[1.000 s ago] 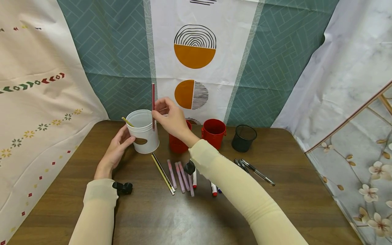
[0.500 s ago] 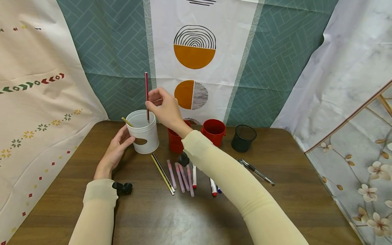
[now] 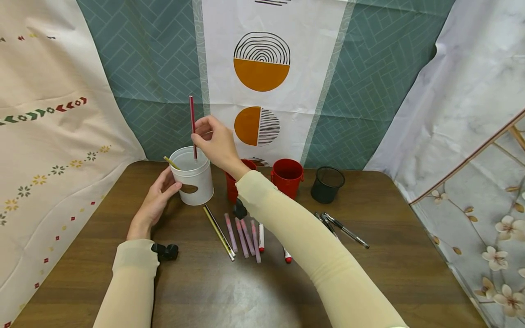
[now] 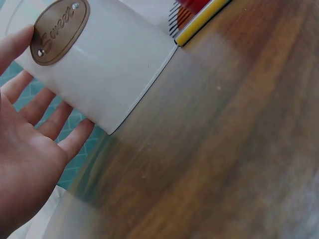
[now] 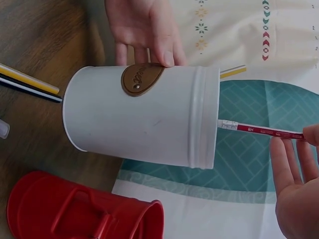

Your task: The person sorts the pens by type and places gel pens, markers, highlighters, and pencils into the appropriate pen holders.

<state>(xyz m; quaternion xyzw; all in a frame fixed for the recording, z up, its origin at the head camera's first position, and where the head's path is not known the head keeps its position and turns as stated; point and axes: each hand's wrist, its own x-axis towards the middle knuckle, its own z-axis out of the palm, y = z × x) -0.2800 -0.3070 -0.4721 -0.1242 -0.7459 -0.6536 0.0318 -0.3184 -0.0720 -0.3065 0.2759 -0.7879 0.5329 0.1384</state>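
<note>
A person's right hand [image 3: 217, 141] held a red pencil [image 3: 192, 111] nearly upright at the mouth of a white bucket [image 3: 198, 187], which stood near the worktop's [image 3: 193, 291] far edge, toward its far left corner. The pencil's long axis ran up and down, its top leaning slightly left, its silvery ferrule end pointing down; whether the tip lay inside the rim could not be told. Thumb and fingertips were clamped on the slim, glossy shaft, marked "HB." The left hand [image 3: 155, 200] gripped the bucket, fingers spread apart behind the smooth, rounded wall, thumb at a brown, oval, leather-look patch [image 4: 60, 32] reading "Sweet." Raised ridges banded the bucket below its rim, where a yellow-striped pencil [image 3: 168, 161] slanted out toward the worktop's left edge. Closer to the near edge, a yellow pencil [image 3: 218, 233] and a black pencil [image 3: 222, 231] lay slanted side by side. Shiny red buckets [image 3: 290, 186] and a black cup [image 3: 326, 191] lined the far edge.
</note>
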